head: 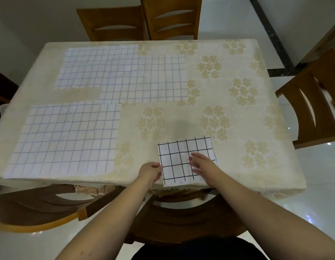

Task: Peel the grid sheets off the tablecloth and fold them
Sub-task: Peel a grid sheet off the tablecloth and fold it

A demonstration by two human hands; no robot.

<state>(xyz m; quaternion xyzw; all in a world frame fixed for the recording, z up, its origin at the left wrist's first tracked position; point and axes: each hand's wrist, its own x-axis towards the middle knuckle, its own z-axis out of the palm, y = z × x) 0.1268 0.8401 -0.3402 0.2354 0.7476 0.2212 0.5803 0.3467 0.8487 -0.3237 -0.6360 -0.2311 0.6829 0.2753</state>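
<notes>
The folded grid sheet (183,158) looks thin, light and limp, more like film or soft paper than card, so it should bend readily, crease under a flat press and slide on the tablecloth (238,109) unless pinned; judging by that, an edge or corner is the best place to take it, with the other hand holding the middle down. It lies on the tablecloth at the near edge, right of centre, its lower margin reaching the drop of the cloth. The left hand (150,172) sits at the sheet's left edge, fingers curled and pinching that edge between thumb and fingertips. The right hand (202,163) lies on top of the sheet's right half, fingers fairly straight and pressing it flat, holding nothing. Three larger grid sheets remain spread flat on the tablecloth: the near-left sheet (65,137) well left of the folded one, the far-left sheet (87,68) beyond it, and the middle sheet (147,79) overlapping that one, all apparently yet to be peeled.
</notes>
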